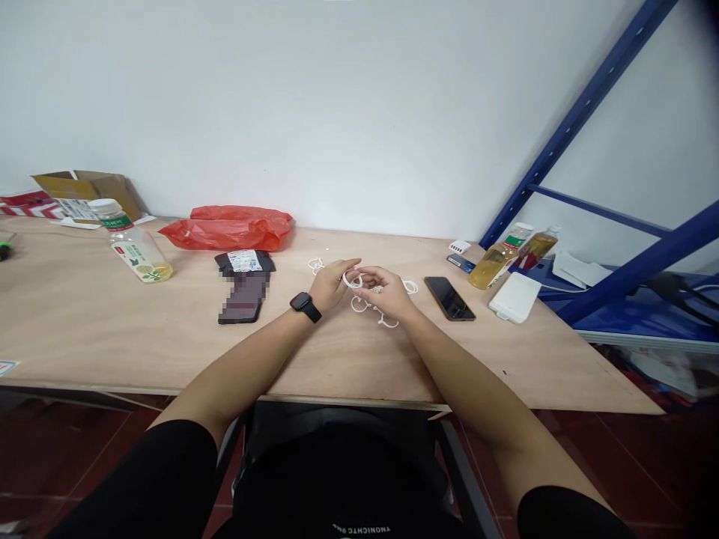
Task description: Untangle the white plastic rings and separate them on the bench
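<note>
My two hands meet over the middle of the wooden table. Between them is a thin white plastic ring (353, 281), tilted and raised above the tabletop. My left hand (330, 281), with a black watch on the wrist, pinches the ring's left side; its thumb is hard to make out. My right hand (392, 292) has its fingers curled at the ring's right side, thumb below. More white rings lie close by: one ring (389, 322) in front of my right hand, a ring (359, 304) under the hands, a ring (412, 287) to the right and small pieces (315, 264) behind my left hand.
On the left are a red plastic bag (230, 228), a dark packet (244, 262), a tilted drink bottle (135, 251) and a cardboard box (95, 195). To the right lie a phone (449, 298), a white box (515, 297) and a bottle (497, 258) beside a blue metal rack (573, 127).
</note>
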`<state>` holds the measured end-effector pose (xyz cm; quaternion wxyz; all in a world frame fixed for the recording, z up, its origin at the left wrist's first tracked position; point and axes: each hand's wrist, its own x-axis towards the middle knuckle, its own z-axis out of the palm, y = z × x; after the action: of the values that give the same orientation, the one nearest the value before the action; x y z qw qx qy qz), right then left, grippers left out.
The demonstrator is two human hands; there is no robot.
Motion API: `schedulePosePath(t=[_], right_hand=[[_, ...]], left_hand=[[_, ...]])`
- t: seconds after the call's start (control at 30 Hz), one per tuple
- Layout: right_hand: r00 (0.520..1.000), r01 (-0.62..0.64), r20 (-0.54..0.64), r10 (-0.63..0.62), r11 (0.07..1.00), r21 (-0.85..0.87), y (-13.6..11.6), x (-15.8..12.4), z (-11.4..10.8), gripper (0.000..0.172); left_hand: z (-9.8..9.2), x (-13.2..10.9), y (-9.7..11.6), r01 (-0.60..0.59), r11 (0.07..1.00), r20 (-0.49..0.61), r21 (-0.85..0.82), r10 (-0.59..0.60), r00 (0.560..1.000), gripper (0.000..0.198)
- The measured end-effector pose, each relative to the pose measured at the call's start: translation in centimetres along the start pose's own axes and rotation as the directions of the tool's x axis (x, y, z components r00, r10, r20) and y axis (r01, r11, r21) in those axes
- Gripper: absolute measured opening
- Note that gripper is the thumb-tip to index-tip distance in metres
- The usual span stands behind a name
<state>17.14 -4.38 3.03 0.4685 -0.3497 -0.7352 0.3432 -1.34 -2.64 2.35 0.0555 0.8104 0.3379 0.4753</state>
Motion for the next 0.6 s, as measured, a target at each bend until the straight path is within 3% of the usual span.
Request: schedulePosePath(t=[0.07,0.17,0.27,0.37,0.5,0.6], right_hand=[[0.995,-0.098,0.050,0.090,0.970,0.221,0.2,0.2,0.3,0.051],[0.979,-0.204,0.094,0.181,0.893,0.401,0.2,0.4,0.4,0.050],[0.965,-0.251,0.045,0.259,0.856,0.452,0.2,0.7,0.5,0.042],[0.954,-0.245,-0.059,0.295,0.875,0.418,0.5,0.9,0.6,0.040],[0.951,-0.170,-0.182,0.251,0.913,0.371,1.0,1.1,0.4,0.040],[0.955,-0.105,-0.230,0.188,0.937,0.333,1.2,1.1,0.1,0.038]], left_hand=[[-0.1,0.0,-0.2,-0.033,0.999,-0.001,0.035,0.033,0.999,0.039],[-0.1,-0.1,-0.6,-0.068,0.994,0.005,0.083,0.068,0.998,0.040],[0.1,-0.1,-0.8,-0.104,0.990,0.016,0.098,0.103,0.995,0.039],[0.3,-0.2,-0.7,-0.099,0.994,0.005,0.052,0.099,0.995,0.040],[0.7,-0.1,-0.4,0.104,0.985,-0.045,-0.138,-0.111,0.993,0.034],[0.9,0.0,0.0,0.240,0.911,-0.038,-0.336,-0.268,0.963,0.030]])
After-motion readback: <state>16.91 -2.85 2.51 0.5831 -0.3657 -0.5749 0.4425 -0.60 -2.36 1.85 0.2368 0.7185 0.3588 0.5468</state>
